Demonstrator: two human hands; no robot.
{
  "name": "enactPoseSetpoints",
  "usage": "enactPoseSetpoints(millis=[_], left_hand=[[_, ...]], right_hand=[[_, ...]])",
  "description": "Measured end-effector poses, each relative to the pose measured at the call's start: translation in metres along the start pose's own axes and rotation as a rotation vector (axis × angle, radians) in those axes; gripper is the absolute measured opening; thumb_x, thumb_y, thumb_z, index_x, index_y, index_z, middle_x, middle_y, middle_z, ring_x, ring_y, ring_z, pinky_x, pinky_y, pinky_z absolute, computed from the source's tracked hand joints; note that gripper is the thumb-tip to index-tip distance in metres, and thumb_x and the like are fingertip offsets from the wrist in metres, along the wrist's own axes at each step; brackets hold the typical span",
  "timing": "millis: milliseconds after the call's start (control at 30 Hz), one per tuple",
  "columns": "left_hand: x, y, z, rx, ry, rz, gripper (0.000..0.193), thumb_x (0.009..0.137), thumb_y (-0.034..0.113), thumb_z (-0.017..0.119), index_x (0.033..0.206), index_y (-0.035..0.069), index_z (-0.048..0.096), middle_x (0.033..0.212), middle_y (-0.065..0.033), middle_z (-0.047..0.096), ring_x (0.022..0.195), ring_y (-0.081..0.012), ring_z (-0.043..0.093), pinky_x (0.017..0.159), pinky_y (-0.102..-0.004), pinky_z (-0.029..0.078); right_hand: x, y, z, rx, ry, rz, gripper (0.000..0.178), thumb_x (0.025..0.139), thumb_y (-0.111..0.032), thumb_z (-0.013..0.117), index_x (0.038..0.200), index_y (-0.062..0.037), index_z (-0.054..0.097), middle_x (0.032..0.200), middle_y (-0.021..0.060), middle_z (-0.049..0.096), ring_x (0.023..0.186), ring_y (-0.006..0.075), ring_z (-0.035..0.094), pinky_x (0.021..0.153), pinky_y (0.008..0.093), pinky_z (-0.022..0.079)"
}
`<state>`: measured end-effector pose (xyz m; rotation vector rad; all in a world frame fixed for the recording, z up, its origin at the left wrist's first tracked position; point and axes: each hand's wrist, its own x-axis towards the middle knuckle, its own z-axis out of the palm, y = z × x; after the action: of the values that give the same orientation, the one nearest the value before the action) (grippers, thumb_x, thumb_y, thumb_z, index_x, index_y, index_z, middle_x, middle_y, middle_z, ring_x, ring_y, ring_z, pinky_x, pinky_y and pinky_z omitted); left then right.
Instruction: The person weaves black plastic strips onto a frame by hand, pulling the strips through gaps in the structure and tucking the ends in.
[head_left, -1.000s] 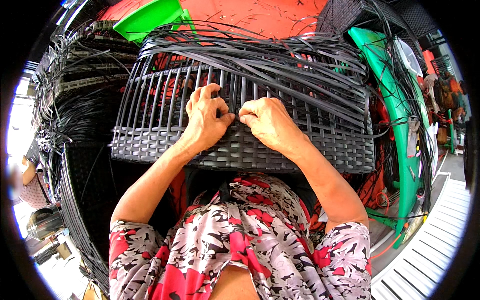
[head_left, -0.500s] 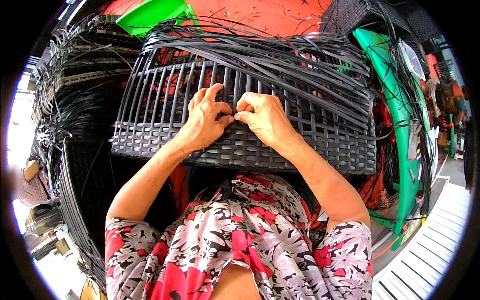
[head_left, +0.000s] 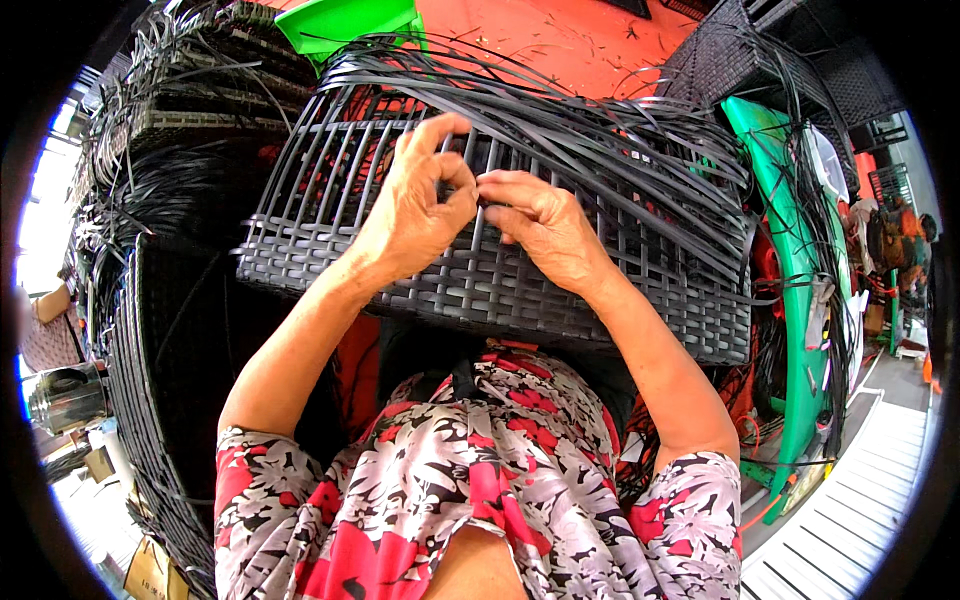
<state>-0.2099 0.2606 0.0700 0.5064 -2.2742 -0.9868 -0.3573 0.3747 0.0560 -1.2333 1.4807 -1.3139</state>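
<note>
I read the step in hand as weaving: a flat strand is being threaded between the upright ribs of the half-woven basket (head_left: 480,270), which lies on its side just beyond my lap, against the floral garment (head_left: 450,500). My left hand (head_left: 415,205) is pinched, thumb to fingertips, on a dark strand at the basket's upper wall. My right hand (head_left: 540,225) meets it fingertip to fingertip, fingers curled on what looks like the same strand; I cannot tell exactly how much of it each hand holds.

The basket is grey-black plastic wicker. Its lower band is closely woven and ridged; above that, bare parallel ribs stand open like a grille. A sheaf of loose strands (head_left: 600,130), flat, glossy and springy, sweeps over the basket's far edge.

In my judgement the next move calls for a firm pull to seat the strand against the woven band without kinking it.
</note>
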Motion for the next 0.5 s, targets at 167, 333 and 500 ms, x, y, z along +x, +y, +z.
enactPoseSetpoints(millis=[167, 333, 500], left_hand=[[-0.015, -0.019, -0.010, 0.231, 0.027, 0.074, 0.010, 0.075, 0.003, 0.062, 0.084, 0.006, 0.063, 0.131, -0.0135, 0.044, 0.123, -0.0367, 0.036, 0.102, -0.0490, 0.028], [-0.034, -0.044, 0.000, 0.472, -0.351, -0.104, 0.024, 0.077, 0.011, 0.060, 0.098, 0.012, 0.070, 0.149, -0.0156, 0.024, 0.136, -0.0457, 0.018, 0.106, -0.0624, 0.017], [-0.019, -0.036, -0.003, 0.369, -0.458, -0.185, 0.023, 0.075, 0.013, 0.068, 0.098, 0.009, 0.070, 0.151, -0.0132, 0.021, 0.137, -0.0429, 0.017, 0.110, -0.0555, 0.015]], right_hand=[[0.007, -0.014, 0.001, -0.169, 0.031, 0.058, 0.016, 0.078, -0.010, 0.065, 0.088, 0.0024, 0.067, 0.063, 0.0092, 0.063, 0.060, 0.0150, 0.062, 0.059, 0.0310, 0.049], [0.021, -0.023, 0.006, -0.674, -0.116, 0.050, 0.015, 0.067, -0.009, 0.064, 0.072, 0.0052, 0.063, 0.069, 0.0227, 0.063, 0.069, 0.0343, 0.064, 0.064, 0.0392, 0.050], [0.041, -0.012, 0.018, -0.709, -0.272, 0.033, 0.013, 0.067, -0.008, 0.063, 0.072, 0.0034, 0.066, 0.062, 0.0197, 0.061, 0.061, 0.0291, 0.063, 0.061, 0.0385, 0.048]])
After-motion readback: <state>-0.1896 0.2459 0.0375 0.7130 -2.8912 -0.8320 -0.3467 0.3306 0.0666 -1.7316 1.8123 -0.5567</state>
